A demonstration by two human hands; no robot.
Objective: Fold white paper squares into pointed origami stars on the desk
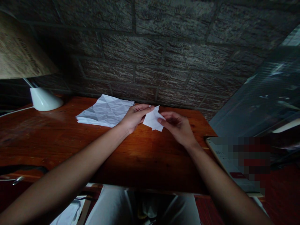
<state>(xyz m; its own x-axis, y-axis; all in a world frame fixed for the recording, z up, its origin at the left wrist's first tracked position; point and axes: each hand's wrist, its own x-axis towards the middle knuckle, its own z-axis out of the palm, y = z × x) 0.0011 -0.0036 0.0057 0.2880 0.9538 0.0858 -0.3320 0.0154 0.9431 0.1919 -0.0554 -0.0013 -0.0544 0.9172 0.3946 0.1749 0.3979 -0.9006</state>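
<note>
A small piece of folded white paper [153, 120] is held up between my two hands, above the wooden table [140, 156]. My left hand [136, 117] pinches its upper left edge, thumb lying along the top. With thumb and fingers, my right hand [177, 125] grips the right side of the same paper. Pointed corners stick out at the paper's top and bottom. Just left of my left hand lies a stack of creased white sheets [105, 109], its right end partly hidden behind that hand.
A lamp with a white base [45, 99] and a burlap-like shade [21, 50] stands at the left. Behind the table rises a dark block wall [150, 56]. Past the right edge are a flat, partly blurred-out board [222, 156] and a greyish translucent panel [253, 90].
</note>
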